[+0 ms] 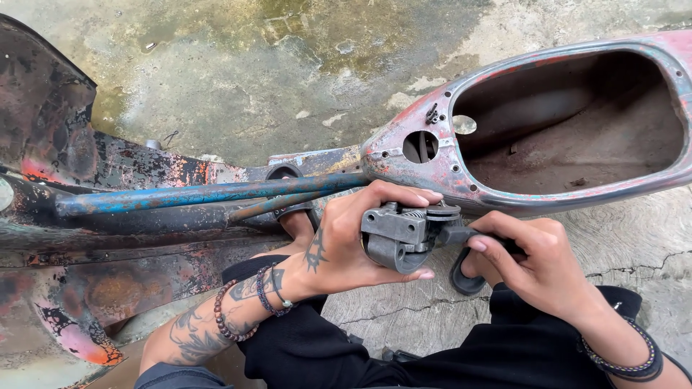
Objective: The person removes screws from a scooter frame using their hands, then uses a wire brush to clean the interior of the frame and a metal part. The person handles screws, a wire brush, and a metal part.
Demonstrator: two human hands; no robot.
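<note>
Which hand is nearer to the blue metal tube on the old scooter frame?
Left. The left hand grips the grey metal part just below the blue tube, its fingertips close to the tube's end. The right hand sits further off, on the part's black end.

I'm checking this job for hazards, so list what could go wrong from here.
1. The grey metal part has an exposed spring on top; the left hand wraps it bare, so a fingertip might get pinched.
2. The right hand works its black end close to the scooter frame, whose rusty, flaking edge could scrape knuckles.
</note>
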